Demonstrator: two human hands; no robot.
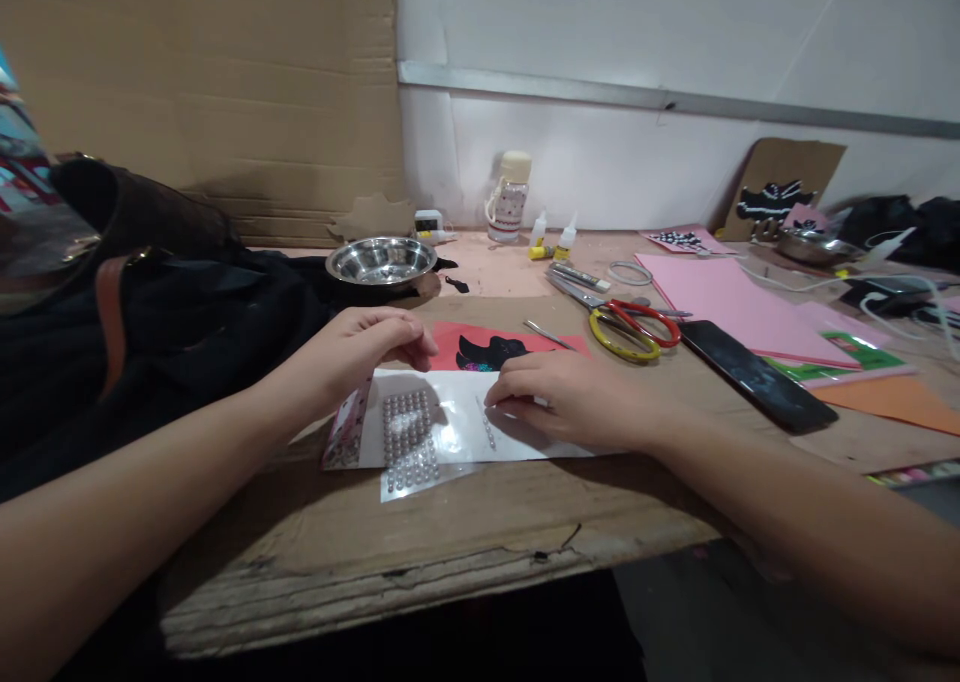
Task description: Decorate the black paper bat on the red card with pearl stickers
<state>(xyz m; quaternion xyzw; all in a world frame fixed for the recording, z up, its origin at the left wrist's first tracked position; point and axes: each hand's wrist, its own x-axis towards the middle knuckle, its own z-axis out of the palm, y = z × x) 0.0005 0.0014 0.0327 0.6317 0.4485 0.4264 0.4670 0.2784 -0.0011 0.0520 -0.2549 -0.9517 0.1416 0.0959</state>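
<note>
A white sheet [456, 417] lies near the table's front edge. On its left part rests a clear sheet of pearl beads [409, 437], and a short row of small beads [489, 430] runs down its middle. My right hand [559, 397] is over the sheet beside that row, fingers bent together; what they hold, if anything, is too small to tell. My left hand [379, 347] hovers at the sheet's upper left edge, fingers curled, their tips partly hidden. Behind the sheet is red paper [446, 339] bearing a black cut-out shape [491, 350] with glitter.
A steel bowl [382, 262], a bottle [510, 197] and glue bottles [566, 237] stand at the back. Scissors [630, 330], a phone [757, 374] and pink paper [750, 307] lie right. A dark bag [172, 332] is at left.
</note>
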